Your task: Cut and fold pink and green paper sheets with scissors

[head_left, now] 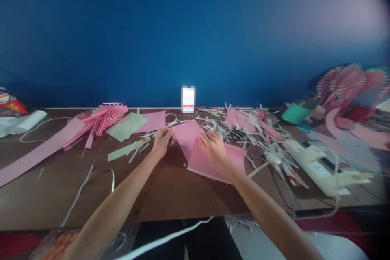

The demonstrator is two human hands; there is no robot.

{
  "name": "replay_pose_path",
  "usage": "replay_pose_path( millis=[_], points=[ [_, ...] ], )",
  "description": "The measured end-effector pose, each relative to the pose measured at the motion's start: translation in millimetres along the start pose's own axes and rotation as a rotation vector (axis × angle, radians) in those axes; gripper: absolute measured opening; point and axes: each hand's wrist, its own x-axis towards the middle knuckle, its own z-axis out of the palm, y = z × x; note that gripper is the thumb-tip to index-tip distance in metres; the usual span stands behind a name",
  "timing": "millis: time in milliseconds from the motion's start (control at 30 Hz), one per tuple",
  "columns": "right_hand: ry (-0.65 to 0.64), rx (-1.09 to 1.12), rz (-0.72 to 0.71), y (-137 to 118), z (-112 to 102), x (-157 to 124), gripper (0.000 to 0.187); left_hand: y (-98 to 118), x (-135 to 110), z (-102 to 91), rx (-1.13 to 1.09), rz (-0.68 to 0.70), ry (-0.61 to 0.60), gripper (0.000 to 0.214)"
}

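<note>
One pink sheet (208, 166), likely mid-positioning: right hand (212, 145) atop, left hand (163, 141) at 10 o'clock; fingers' grips unclear; next needs steadiness.

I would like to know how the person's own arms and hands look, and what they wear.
The left forearm and right forearm are slim and bare, without sleeves in view. The left hand and right hand wear no gloves; no watch or bracelet shows. Fine details are too blurred to tell.
</note>
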Motion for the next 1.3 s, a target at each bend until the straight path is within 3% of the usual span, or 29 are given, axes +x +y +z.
replay_pose_path(
  millis=[200,300,433,700,967,1100,1200,1233,1300],
  points=[
    [0.0,0.013,0.004,0.5,2.3,-0.7,0.021,-2.8,3.5,-4.3,-0.095,0.074,0.063,0.038],
    [-0.002,0.018,0.003,0.9,2.6,-0.6,0.02,-2.5,3.4,-3.9,-0.072,0.06,0.05,0.028],
    [-0.008,0.024,-0.008,2.0,2.9,0.0,0.021,-3.1,3.9,-4.2,-0.076,0.034,0.052,0.039],
    [0.043,0.083,-0.034,4.3,5.2,0.0,0.021,0.6,2.6,-2.6,-0.068,0.018,0.077,0.029],
    [0.04,0.086,-0.025,5.8,7.8,-0.1,0.02,-3.5,1.0,-2.9,-0.028,0.08,0.036,0.042],
    [0.034,0.097,-0.015,6.2,7.3,-0.1,0.02,-4.5,2.2,-3.7,-0.029,0.097,0.042,0.02],
    [0.035,0.092,-0.005,6.0,7.6,-0.7,0.021,-2.7,4.7,-4.8,-0.036,0.144,0.086,0.054],
    [0.032,0.091,-0.004,5.9,7.7,-0.9,0.021,-2.7,5.5,-5.5,-0.016,0.145,0.113,0.056],
    [0.024,0.093,-0.002,5.7,7.5,-1.3,0.02,-3.9,6.6,-7.1,0.058,0.134,0.166,0.038]
  ],
)
